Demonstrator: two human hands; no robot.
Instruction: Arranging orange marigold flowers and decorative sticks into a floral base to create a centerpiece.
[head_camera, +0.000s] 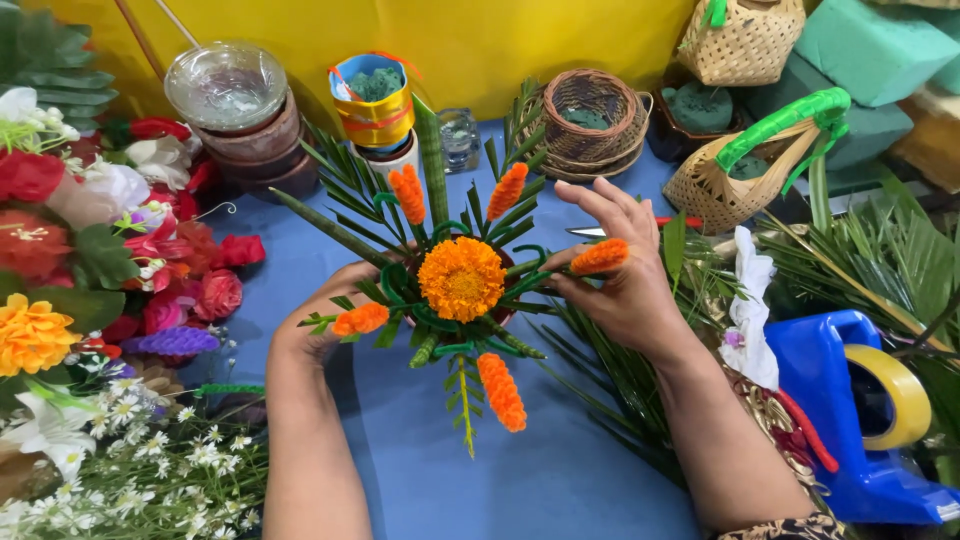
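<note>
Head view, looking down on a blue table. At the centre, a small flower arrangement: 1 large orange marigold in the middle, ringed by curled green loops and narrow palm-like leaves fanning outward.

Around the marigold, orange spikes set like spokes: 2 upright at the back, 1 low at the left, 1 hanging toward the front. A 5th orange spike pinched between thumb and fingertips of the right hand, the other fingers spread and lifted, the spike's inner end pointing toward the right rim of the arrangement.

Left hand cupped against the left side of the arrangement, mostly hidden behind leaves; seems to be steadying the base, grip itself not clear.

Judged step: fitting the right-side spike into the ring. Likely called for next: a straight push of the stem into the base beneath the leaves, angle matched to the opposite spike, base held firm meanwhile.

Nearby: bright artificial flowers heaped at the left, small white daisies at the lower left, woven baskets and stacked bowls at the back, loose green fronds and a blue tape dispenser at the right.
</note>
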